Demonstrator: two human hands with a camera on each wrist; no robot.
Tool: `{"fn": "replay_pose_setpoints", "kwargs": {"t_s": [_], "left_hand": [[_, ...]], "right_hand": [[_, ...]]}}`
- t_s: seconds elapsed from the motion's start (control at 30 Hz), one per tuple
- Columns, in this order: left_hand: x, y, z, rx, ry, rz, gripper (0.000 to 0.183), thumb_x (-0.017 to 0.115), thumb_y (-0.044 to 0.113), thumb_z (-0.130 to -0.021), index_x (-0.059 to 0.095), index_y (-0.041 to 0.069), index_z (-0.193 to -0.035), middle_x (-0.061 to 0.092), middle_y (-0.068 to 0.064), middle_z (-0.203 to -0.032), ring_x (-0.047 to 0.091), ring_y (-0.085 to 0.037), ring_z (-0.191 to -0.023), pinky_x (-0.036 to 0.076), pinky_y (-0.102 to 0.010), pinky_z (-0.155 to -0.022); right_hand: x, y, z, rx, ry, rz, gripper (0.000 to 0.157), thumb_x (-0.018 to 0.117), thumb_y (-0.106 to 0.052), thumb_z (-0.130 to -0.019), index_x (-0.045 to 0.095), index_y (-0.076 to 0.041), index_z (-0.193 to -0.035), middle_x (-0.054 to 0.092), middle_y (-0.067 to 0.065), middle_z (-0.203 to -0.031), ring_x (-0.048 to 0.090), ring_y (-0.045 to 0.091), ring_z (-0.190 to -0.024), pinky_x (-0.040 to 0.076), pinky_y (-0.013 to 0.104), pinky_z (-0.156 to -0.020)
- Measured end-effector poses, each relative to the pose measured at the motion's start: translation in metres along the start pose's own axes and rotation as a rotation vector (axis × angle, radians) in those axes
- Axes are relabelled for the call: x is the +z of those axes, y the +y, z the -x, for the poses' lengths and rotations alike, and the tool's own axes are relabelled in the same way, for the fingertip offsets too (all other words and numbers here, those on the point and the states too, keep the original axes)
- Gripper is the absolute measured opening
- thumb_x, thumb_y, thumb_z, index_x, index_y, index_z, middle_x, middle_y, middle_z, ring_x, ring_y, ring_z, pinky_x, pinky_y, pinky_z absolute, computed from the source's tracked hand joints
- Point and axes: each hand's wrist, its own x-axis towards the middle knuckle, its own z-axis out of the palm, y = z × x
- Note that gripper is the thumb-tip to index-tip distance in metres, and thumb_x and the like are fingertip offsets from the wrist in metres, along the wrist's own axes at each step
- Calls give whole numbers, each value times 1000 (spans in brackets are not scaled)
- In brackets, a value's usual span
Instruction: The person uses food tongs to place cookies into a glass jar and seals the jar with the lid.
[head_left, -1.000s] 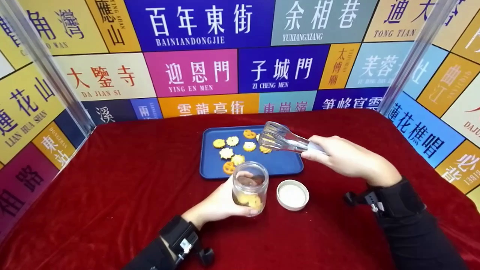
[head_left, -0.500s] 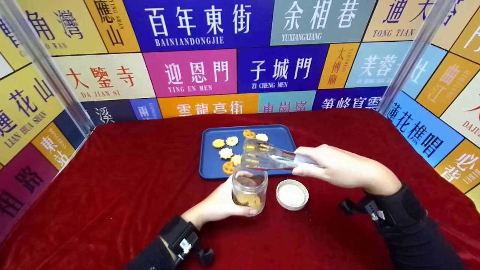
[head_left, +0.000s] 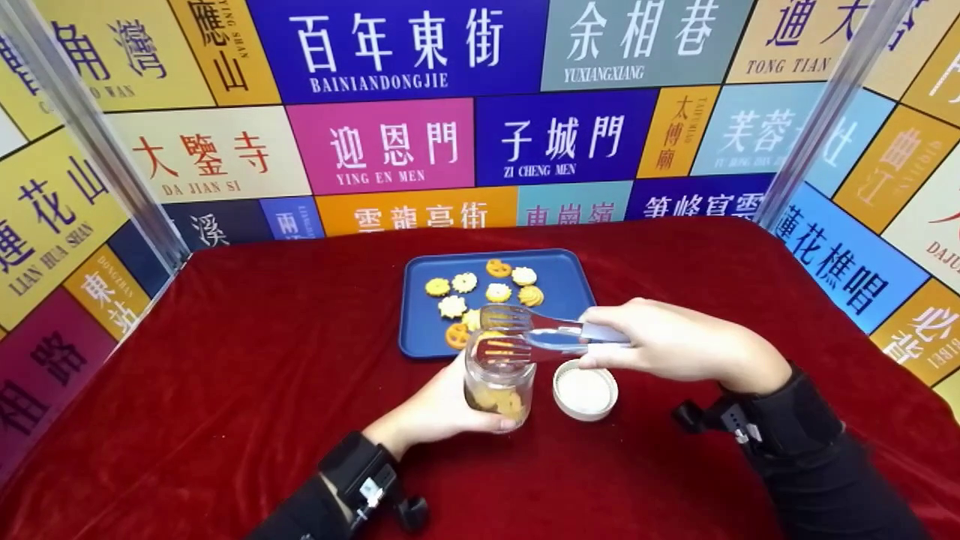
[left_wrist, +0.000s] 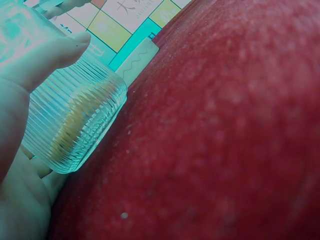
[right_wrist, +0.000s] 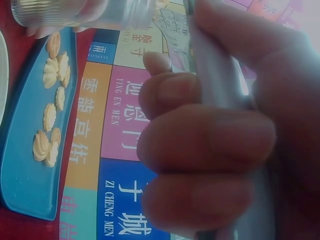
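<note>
In the head view my left hand (head_left: 431, 409) grips a clear ribbed jar (head_left: 523, 379) low on its side, upright at the middle of the red cloth. Golden cookies (head_left: 504, 403) lie in its bottom. My right hand (head_left: 679, 341) holds clear tongs (head_left: 551, 339) by their pale handles. The tongs' slotted ends are spread apart and overlap the jar's mouth. In the left wrist view the thumb and fingers wrap the jar (left_wrist: 80, 115). Curled fingers (right_wrist: 205, 135) surround the handle in the right wrist view, hiding part of it.
Behind the jar is a blue tray (head_left: 566, 281) bearing several cookies (head_left: 452, 306) and pretzel-shaped ones (head_left: 498, 268). A round pale lid (head_left: 585, 390) lies right of the jar. Panels of printed characters (head_left: 382, 142) and metal posts (head_left: 120, 142) stand behind the table.
The tongs have moved from over the tray left and down to the jar's mouth, and their ends have spread apart. The left hand and jar have barely moved.
</note>
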Motion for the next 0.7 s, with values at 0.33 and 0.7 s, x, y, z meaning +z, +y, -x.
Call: {"fn": "replay_pose_setpoints", "kwargs": {"t_s": [0.33, 0.7], "left_hand": [[0, -1, -1, 7, -1, -11, 94, 96, 18, -79, 40, 20, -155, 68, 5, -136, 64, -15, -123, 45, -38, -115], [-1, -2, 0, -2, 2, -13, 93, 95, 19, -79, 41, 21, -155, 68, 6, -136, 64, -15, -123, 45, -37, -115]], "right_hand": [[1, -1, -1, -6, -9, -3, 35, 61, -63, -102, 63, -28, -100, 55, -15, -76, 49, 4, -63, 41, 25, -61], [1, -2, -2, -5, -14, 0, 28, 66, -52, -103, 61, -25, -96, 50, -14, -73, 48, 5, -62, 40, 25, -60]]}}
